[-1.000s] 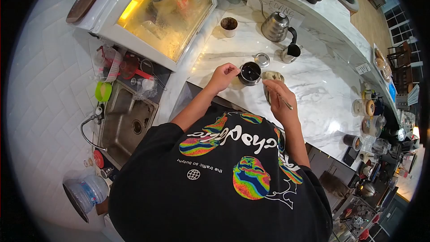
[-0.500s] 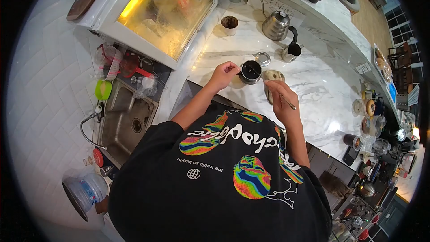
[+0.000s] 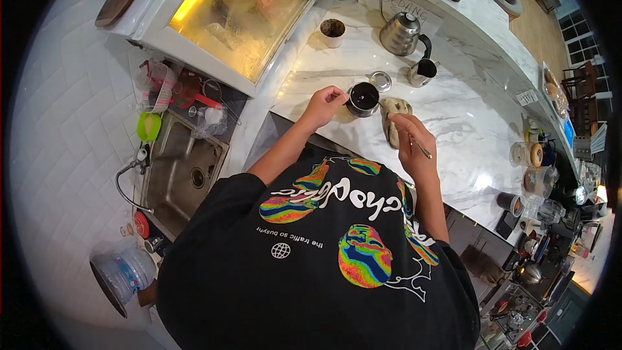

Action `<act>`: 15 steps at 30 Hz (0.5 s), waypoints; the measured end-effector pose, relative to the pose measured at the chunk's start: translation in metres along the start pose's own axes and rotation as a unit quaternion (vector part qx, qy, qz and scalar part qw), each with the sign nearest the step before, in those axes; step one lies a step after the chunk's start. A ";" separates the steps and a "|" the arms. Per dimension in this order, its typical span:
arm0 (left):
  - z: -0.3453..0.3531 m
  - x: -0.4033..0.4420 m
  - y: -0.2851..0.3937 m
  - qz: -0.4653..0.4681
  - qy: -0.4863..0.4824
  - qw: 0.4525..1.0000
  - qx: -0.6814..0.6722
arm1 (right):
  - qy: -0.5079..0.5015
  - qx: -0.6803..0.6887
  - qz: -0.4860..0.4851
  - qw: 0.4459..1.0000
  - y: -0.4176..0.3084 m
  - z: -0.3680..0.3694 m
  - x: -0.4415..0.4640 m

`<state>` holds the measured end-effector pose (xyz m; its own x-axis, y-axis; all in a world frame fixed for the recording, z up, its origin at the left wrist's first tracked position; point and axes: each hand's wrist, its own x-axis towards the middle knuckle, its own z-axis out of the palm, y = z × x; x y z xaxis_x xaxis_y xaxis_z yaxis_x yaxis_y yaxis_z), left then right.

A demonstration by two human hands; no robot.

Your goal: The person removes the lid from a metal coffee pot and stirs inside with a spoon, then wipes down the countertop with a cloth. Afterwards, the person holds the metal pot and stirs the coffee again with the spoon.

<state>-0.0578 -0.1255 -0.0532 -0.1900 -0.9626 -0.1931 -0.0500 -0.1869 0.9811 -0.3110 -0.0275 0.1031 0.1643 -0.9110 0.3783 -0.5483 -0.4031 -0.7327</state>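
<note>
A small metal cup (image 3: pixel 363 111) with dark liquid in it stands on the marble counter. The fingers of my left hand (image 3: pixel 327 104) are pinched at its left edge. My right hand (image 3: pixel 414 136) is closed around a spoon (image 3: pixel 424 151), whose handle end sticks out past the palm; the other end is hard to make out. That hand hovers over a folded, stained cloth (image 3: pixel 391 105), just right of the cup. Behind the cup, a round metal lid or filter piece (image 3: pixel 380 81) lies on the counter.
A gooseneck kettle (image 3: pixel 402 34) and a small steel pitcher (image 3: pixel 422 72) stand at the back right. A paper cup (image 3: pixel 332 32) with dark grounds is at the back left, near a lit glass-door fridge (image 3: pixel 246 19). The sink (image 3: pixel 184 175) lies left; jars (image 3: pixel 521 154) line the right side.
My right hand has drawn the spoon out of the cup and moved slightly right and toward me, over the cloth. My left hand stays at the cup.
</note>
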 end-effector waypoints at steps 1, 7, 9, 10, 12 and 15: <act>0.001 0.000 0.001 -0.002 0.000 1.000 -0.006 | 0.005 -0.007 -0.004 1.000 0.001 0.000 0.001; -0.003 0.002 0.001 -0.014 -0.025 0.999 0.026 | 0.008 0.013 -0.014 1.000 0.005 0.013 0.005; -0.004 0.004 -0.001 -0.014 -0.026 0.999 0.024 | 0.008 0.013 -0.018 1.000 0.003 0.012 0.002; -0.004 0.004 -0.002 -0.015 -0.025 0.999 0.023 | 0.010 0.008 -0.014 1.000 0.000 0.009 0.000; -0.003 0.003 -0.001 -0.025 -0.020 0.999 0.019 | 0.016 -0.007 -0.018 1.000 0.001 0.007 -0.002; -0.001 0.000 0.005 -0.030 -0.015 0.999 0.021 | 0.029 -0.024 -0.029 0.999 0.008 0.010 0.001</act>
<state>-0.0567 -0.1271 -0.0482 -0.2146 -0.9437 -0.2517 -0.1031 -0.2344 0.9667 -0.3073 -0.0321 0.0920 0.1505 -0.8790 0.4525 -0.5779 -0.4496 -0.6811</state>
